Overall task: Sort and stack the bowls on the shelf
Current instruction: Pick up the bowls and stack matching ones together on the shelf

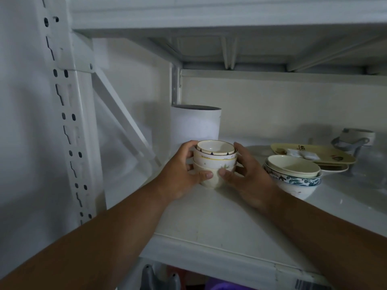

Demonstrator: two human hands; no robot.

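Observation:
A stack of small cream bowls (215,159), nested one in another, stands on the white shelf (209,222) near its left side. My left hand (180,174) grips the stack from the left and my right hand (245,172) grips it from the right, thumbs meeting at the front of the lowest bowl. To the right sits a second stack of wider bowls (293,174): a plain cream one on top, a blue leaf-patterned one under it.
A white cylindrical container (195,122) stands just behind the small stack. At the back right lie a yellow rectangular plate (326,155) and a grey-handled cup (356,139). The perforated rack upright (69,122) and a diagonal brace border the left.

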